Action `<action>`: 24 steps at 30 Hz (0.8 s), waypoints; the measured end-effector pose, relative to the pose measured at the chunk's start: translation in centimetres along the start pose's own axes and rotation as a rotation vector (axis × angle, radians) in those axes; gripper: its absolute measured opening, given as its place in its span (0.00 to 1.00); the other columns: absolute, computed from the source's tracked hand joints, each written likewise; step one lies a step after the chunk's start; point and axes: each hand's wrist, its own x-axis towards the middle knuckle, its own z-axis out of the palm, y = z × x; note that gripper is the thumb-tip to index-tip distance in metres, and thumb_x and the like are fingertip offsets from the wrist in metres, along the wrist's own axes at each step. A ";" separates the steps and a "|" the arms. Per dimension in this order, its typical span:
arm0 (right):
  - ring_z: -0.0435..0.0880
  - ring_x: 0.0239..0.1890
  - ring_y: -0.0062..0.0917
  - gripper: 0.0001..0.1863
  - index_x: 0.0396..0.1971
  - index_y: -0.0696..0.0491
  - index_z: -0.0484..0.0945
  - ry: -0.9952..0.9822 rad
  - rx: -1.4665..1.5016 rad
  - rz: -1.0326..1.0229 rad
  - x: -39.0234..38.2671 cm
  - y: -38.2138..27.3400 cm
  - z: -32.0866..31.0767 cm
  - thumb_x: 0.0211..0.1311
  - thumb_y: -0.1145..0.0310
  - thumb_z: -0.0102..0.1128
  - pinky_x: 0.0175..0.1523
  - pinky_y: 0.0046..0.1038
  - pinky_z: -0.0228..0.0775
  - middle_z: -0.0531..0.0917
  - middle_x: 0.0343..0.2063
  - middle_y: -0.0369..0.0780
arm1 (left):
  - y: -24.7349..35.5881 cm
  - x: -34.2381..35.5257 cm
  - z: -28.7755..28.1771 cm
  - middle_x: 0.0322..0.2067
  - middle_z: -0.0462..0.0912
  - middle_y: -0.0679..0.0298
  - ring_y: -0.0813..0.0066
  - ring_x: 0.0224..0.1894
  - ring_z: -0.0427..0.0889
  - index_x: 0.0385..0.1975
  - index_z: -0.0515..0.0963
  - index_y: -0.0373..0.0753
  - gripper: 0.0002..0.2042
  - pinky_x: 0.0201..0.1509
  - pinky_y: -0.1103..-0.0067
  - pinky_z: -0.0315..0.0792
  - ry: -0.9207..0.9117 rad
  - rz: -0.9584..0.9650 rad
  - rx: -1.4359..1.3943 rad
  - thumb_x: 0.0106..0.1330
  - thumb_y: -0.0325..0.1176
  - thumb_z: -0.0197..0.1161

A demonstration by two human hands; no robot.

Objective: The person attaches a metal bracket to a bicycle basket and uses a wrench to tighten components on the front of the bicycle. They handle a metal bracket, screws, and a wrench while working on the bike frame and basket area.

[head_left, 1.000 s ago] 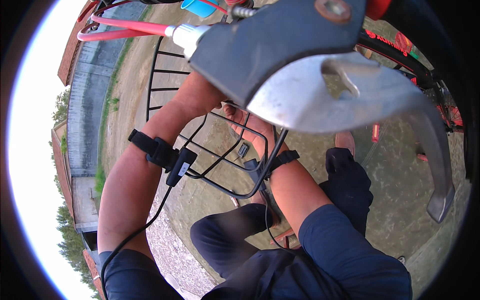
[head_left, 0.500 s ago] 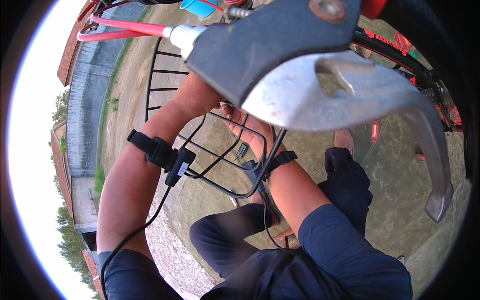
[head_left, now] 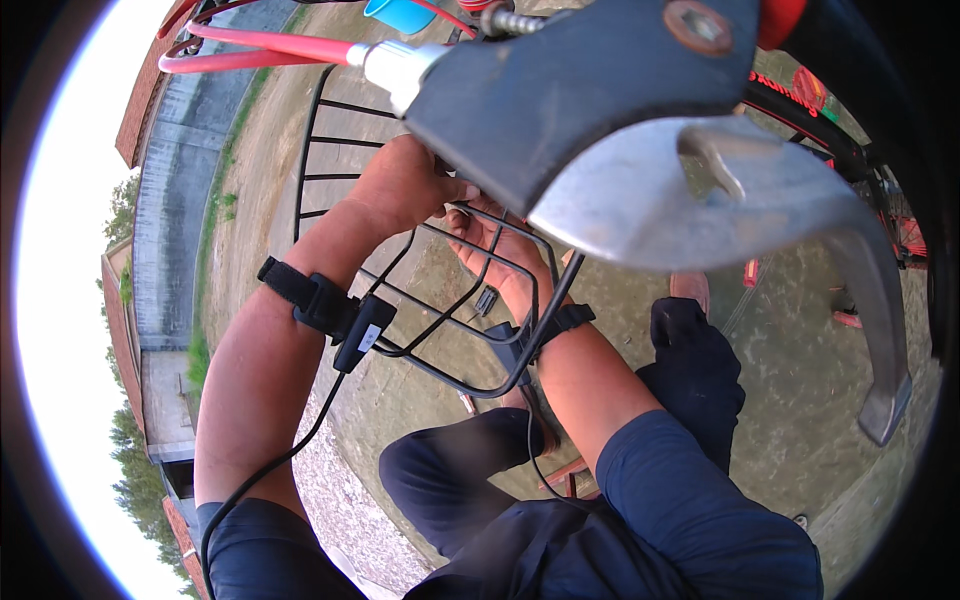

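A black wire basket (head_left: pixel 450 372) hangs under a handlebar. Close overhead, a silver brake lever (head_left: pixel 640 205) with a dark housing (head_left: pixel 560 80) covers part of the work area. My left hand (head_left: pixel 405 185) is at the basket's top with fingers bent and pinched, its thumb showing below the housing; what it holds is hidden. My right hand (head_left: pixel 495 245) reaches up from below the wire frame, palm up and fingers curled close to my left fingertips. What lies between the fingertips cannot be made out. Red cables (head_left: pixel 255 60) run from the housing toward the upper left.
A bicycle tyre and frame (head_left: pixel 800 115) are at the upper right. A blue bucket (head_left: pixel 398 13) stands beyond the basket. A small dark object (head_left: pixel 486 301) lies on the concrete ground below it. A long concrete wall (head_left: pixel 172 230) runs along the left.
The brake lever and housing have shifted a little to the right. More of my left hand and its thumb now shows at the top of the basket.
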 end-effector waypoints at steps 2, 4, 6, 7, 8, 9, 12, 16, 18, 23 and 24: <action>0.83 0.29 0.21 0.07 0.35 0.49 0.78 -0.030 -0.012 0.009 0.2 -0.3 0.1 0.61 0.66 0.67 0.31 0.21 0.76 0.83 0.29 0.33 | 0.2 0.1 0.0 0.32 0.84 0.58 0.71 0.26 0.84 0.41 0.78 0.30 0.17 0.31 0.76 0.79 0.006 -0.007 0.009 0.54 0.31 0.73; 0.83 0.28 0.21 0.07 0.35 0.48 0.78 -0.038 -0.012 0.039 0.2 -0.4 0.2 0.61 0.66 0.67 0.31 0.22 0.76 0.83 0.29 0.33 | 0.3 0.7 -0.2 0.32 0.84 0.58 0.71 0.26 0.84 0.41 0.78 0.30 0.18 0.31 0.77 0.79 -0.044 -0.086 -0.002 0.54 0.31 0.73; 0.83 0.28 0.20 0.07 0.36 0.48 0.78 -0.007 -0.002 0.037 0.1 -0.3 0.4 0.61 0.66 0.67 0.31 0.21 0.76 0.83 0.29 0.33 | 0.9 1.2 0.1 0.32 0.84 0.57 0.71 0.26 0.84 0.42 0.78 0.30 0.18 0.31 0.77 0.79 -0.023 -0.189 0.045 0.54 0.31 0.73; 0.83 0.28 0.20 0.07 0.36 0.48 0.78 0.009 0.003 0.037 0.1 -0.3 0.5 0.61 0.66 0.67 0.31 0.21 0.76 0.83 0.30 0.33 | 1.1 1.3 0.2 0.31 0.84 0.57 0.71 0.26 0.84 0.42 0.78 0.30 0.18 0.31 0.77 0.79 -0.012 -0.241 0.069 0.54 0.31 0.73; 0.83 0.28 0.20 0.07 0.36 0.49 0.78 0.000 -0.005 0.020 0.0 -0.3 0.6 0.61 0.66 0.66 0.30 0.21 0.75 0.83 0.29 0.33 | 0.5 1.2 0.2 0.31 0.84 0.57 0.71 0.26 0.84 0.42 0.78 0.30 0.18 0.31 0.77 0.79 -0.008 -0.168 0.042 0.54 0.31 0.73; 0.83 0.28 0.20 0.07 0.35 0.49 0.78 -0.010 -0.012 0.004 -0.1 -0.2 0.7 0.61 0.66 0.66 0.30 0.20 0.75 0.83 0.29 0.33 | -0.1 0.9 0.2 0.31 0.84 0.57 0.71 0.26 0.84 0.42 0.78 0.30 0.18 0.31 0.77 0.79 -0.004 -0.096 0.016 0.54 0.30 0.73; 0.82 0.28 0.20 0.06 0.35 0.50 0.78 0.003 -0.024 0.016 0.0 -0.3 0.7 0.63 0.66 0.65 0.30 0.19 0.74 0.83 0.29 0.34 | 0.3 0.6 -0.1 0.32 0.84 0.57 0.71 0.26 0.85 0.43 0.77 0.31 0.18 0.31 0.76 0.79 -0.005 -0.074 0.009 0.55 0.30 0.72; 0.81 0.27 0.21 0.06 0.36 0.52 0.78 -0.029 0.066 0.027 0.8 0.2 -0.4 0.64 0.67 0.63 0.32 0.19 0.73 0.84 0.29 0.35 | 0.1 0.0 0.1 0.32 0.85 0.57 0.71 0.26 0.85 0.44 0.77 0.32 0.17 0.31 0.76 0.79 0.030 0.050 0.029 0.55 0.29 0.70; 0.81 0.28 0.21 0.06 0.36 0.52 0.78 -0.022 0.049 0.041 0.9 0.0 -0.8 0.64 0.68 0.62 0.32 0.19 0.73 0.83 0.29 0.36 | 0.1 0.5 -0.3 0.32 0.85 0.57 0.71 0.26 0.85 0.44 0.77 0.32 0.17 0.31 0.76 0.79 -0.014 -0.008 -0.002 0.55 0.28 0.70; 0.81 0.28 0.20 0.06 0.37 0.52 0.78 -0.018 0.055 0.035 0.7 0.1 -0.9 0.64 0.68 0.62 0.31 0.19 0.72 0.83 0.29 0.35 | 0.4 0.8 0.1 0.32 0.85 0.57 0.71 0.26 0.85 0.44 0.77 0.32 0.16 0.31 0.77 0.79 -0.006 -0.071 -0.006 0.55 0.27 0.69; 0.81 0.28 0.20 0.06 0.37 0.52 0.78 -0.024 0.050 0.030 0.7 0.0 -0.7 0.64 0.68 0.63 0.31 0.18 0.72 0.83 0.29 0.35 | 0.2 0.8 0.1 0.32 0.85 0.57 0.72 0.26 0.85 0.44 0.77 0.32 0.16 0.30 0.77 0.79 -0.010 -0.064 -0.003 0.55 0.27 0.69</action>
